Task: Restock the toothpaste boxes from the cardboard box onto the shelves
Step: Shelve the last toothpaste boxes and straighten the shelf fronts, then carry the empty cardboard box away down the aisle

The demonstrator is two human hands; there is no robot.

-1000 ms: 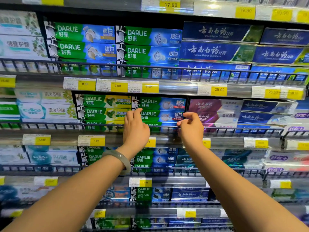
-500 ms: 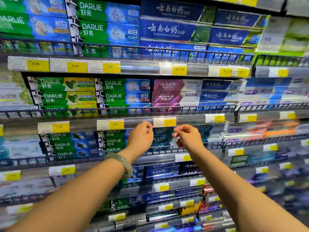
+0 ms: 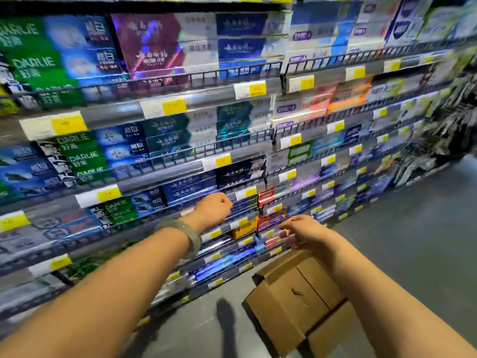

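In the head view, blurred by motion, the left hand (image 3: 213, 210) is curled into a loose fist with nothing in it, level with the front edge of a lower shelf of the grey metal shelves (image 3: 116, 115), though the blur hides whether it touches the edge. A pale grey-green bangle (image 3: 184, 235) sits on its wrist. The right hand (image 3: 304, 232) hangs lower and to the right, fingers loosely apart and pointing left, empty as far as the blur allows. Just below it the brown cardboard box (image 3: 291, 295) lies on the grey floor (image 3: 418, 241) near the shelves' bottom edge, its flaps folded over. Green-and-blue toothpaste boxes (image 3: 77, 156) lie stacked behind black wire rails (image 3: 206, 73), and yellow price tags (image 3: 69, 124) line the shelf edges.
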